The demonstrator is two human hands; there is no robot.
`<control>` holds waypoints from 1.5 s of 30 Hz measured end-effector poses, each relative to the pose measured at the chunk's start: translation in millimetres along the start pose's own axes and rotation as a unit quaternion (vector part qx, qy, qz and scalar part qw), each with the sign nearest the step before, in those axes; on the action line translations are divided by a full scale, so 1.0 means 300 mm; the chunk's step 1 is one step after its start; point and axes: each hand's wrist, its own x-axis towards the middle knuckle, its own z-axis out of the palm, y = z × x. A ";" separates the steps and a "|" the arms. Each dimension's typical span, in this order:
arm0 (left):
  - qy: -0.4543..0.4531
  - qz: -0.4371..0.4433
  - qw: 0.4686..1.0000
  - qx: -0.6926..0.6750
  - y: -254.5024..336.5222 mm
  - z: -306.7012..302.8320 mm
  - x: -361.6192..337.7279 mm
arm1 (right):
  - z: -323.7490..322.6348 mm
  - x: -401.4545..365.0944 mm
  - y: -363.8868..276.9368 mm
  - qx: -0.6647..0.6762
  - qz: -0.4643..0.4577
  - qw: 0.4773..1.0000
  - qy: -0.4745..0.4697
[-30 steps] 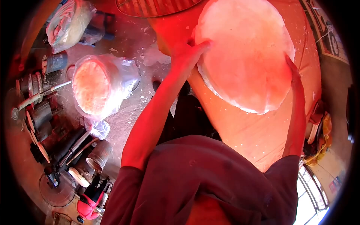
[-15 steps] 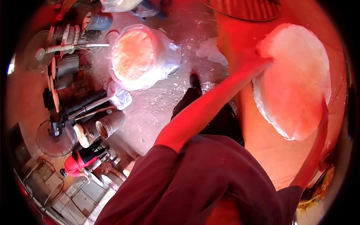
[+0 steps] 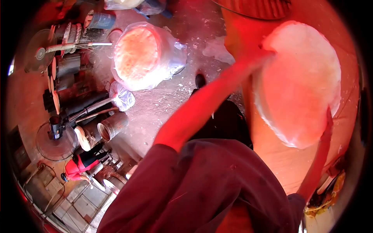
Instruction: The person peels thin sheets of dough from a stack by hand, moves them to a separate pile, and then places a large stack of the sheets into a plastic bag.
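A large, thick, round pale slab (image 3: 301,77), soft-looking with a whitish rim, lies on the orange-red table top (image 3: 268,163) at the right. My left hand (image 3: 269,55) grips its near-left edge, the fingers partly hidden and blurred against it. At the opposite lower-right rim, my right hand (image 3: 329,118) holds the slab's side, its fingertips pressed along the edge. Strong red light covers the slab and both arms, so finer detail on its surface is washed out.
A tub (image 3: 138,56) wrapped in clear plastic, with pale contents, stands on the floor to the left. Metal buckets (image 3: 112,126), a fan (image 3: 40,52) and cylinders line the far left. A person in red (image 3: 79,169) bends at lower left. A ribbed round tray (image 3: 260,8) lies at the top.
The slab has shifted a little to the left across the table, and both my hands have moved left with it. The view has also moved slightly.
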 end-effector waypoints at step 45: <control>0.202 0.023 0.927 -0.315 -0.006 -1.725 -0.616 | 1.576 0.117 0.553 -0.040 0.103 0.956 -0.273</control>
